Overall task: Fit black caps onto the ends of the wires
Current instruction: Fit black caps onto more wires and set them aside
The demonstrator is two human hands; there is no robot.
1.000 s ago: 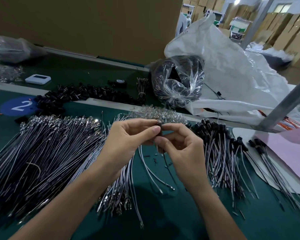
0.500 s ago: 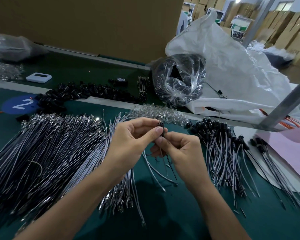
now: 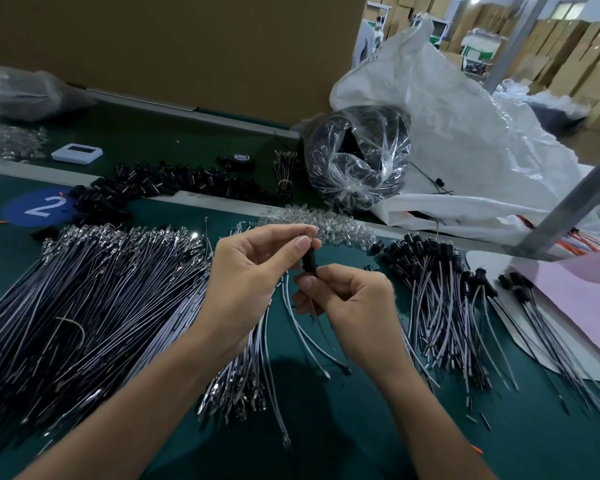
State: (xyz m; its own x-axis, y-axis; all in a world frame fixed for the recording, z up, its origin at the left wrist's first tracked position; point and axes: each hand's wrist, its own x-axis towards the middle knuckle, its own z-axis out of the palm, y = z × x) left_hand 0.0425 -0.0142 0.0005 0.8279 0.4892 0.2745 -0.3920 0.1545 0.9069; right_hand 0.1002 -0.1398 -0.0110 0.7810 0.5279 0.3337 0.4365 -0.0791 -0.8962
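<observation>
Green factory bench [image 3: 326, 427], heaped with parts on every side: above it, my two hands meet on a single piece. My left hand [image 3: 253, 271] pinches the upper tip of one wire [image 3: 314, 311] between thumb and forefinger. My right hand [image 3: 354, 299], fingers curled, pinches the same wire just beneath the black cap [image 3: 308, 263]. The cap rides on the wire between the two grips, clear of the bench, and the wire's tail hangs from under my right palm. Whether the cap is fully seated is too small to tell from my remote seat.

Bare wires [image 3: 101, 289] fan out in a thick sheaf at the left, capped wires [image 3: 440, 306] lie bundled at the right, and loose caps [image 3: 174, 181] are strewn along the far rail, with clear parts [image 3: 326, 225] just beyond my fingertips and a white sack [image 3: 465, 140] behind.

As I judge it, the step in hand is sliding the cap home. To do it well I hold wire and cap in one straight line, grip close to the cap so the thin lead does not buckle, and press along the axis rather than sideways. A light twist may ease it on. Only once it sits square does the piece belong with the capped bundle at the right
</observation>
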